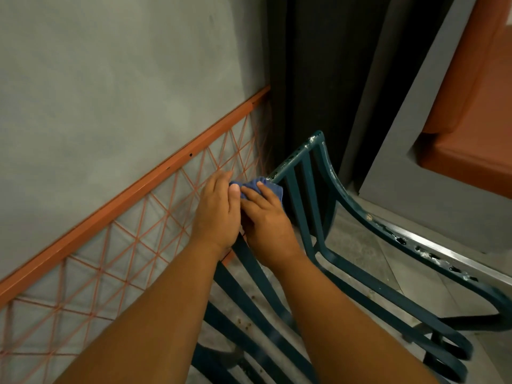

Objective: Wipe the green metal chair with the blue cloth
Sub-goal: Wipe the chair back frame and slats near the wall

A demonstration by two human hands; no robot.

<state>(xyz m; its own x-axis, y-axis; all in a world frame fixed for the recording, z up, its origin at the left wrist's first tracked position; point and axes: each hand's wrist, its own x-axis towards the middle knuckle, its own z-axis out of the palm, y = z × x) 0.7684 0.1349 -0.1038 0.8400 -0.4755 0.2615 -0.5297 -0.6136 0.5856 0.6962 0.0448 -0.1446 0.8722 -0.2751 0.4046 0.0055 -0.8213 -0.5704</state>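
Chair [310,189], green slatted metal, standing close to the grey wall [110,79] with its orange rail [166,167], back rail angled toward the corner. It looks rigid and fairly heavy, paint chipped along the top rail and side frame, so expect rough patches that could snag fabric; the slats and rails offer the firm places to brace against. The cloth [273,188] is soft and bunched, blue, pressed onto the near end of the top rail. Right hand [266,217] lies over it, fingers curled down, holding the cloth to the metal. Left hand [219,212] sits right alongside, touching, fingers close together and wrapped at the rail's end, thumb on the cloth's edge.
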